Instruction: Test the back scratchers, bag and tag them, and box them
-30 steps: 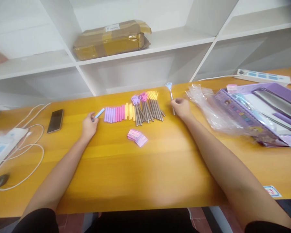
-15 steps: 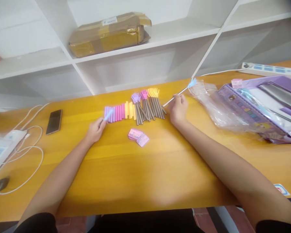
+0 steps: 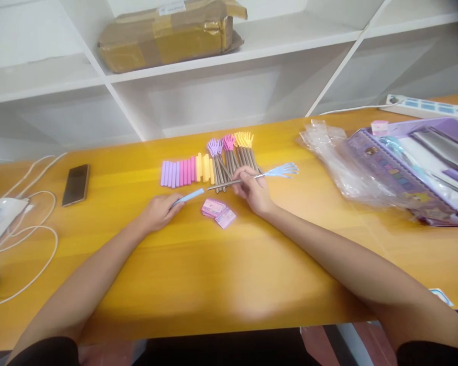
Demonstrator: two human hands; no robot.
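My left hand (image 3: 161,212) is closed around a light-blue handle tube (image 3: 193,194), which points right. In my right hand (image 3: 254,192) is a back scratcher with a blue hand-shaped head (image 3: 282,170) and a bare metal rod (image 3: 223,184). The rod's tip is just short of the tube's end, a small gap apart. Behind the hands lie purple tubes (image 3: 169,174), pink tubes (image 3: 187,171) and yellow tubes (image 3: 205,168) in a row. Right of them lie back scratchers with purple heads (image 3: 215,147), pink heads (image 3: 228,142) and yellow heads (image 3: 244,139); my right hand covers some rods.
Small pink cards (image 3: 225,217) lie in front of the row. Clear plastic bags (image 3: 339,162) and a purple box (image 3: 389,175) occupy the right. A phone (image 3: 76,185) and white cables (image 3: 55,244) are at left. Shelving with a taped carton (image 3: 168,38) stands behind.
My right hand has brought the blue back scratcher left and toward me, its rod now facing the tube. My left hand has moved right and slightly nearer, turning the tube flatter.
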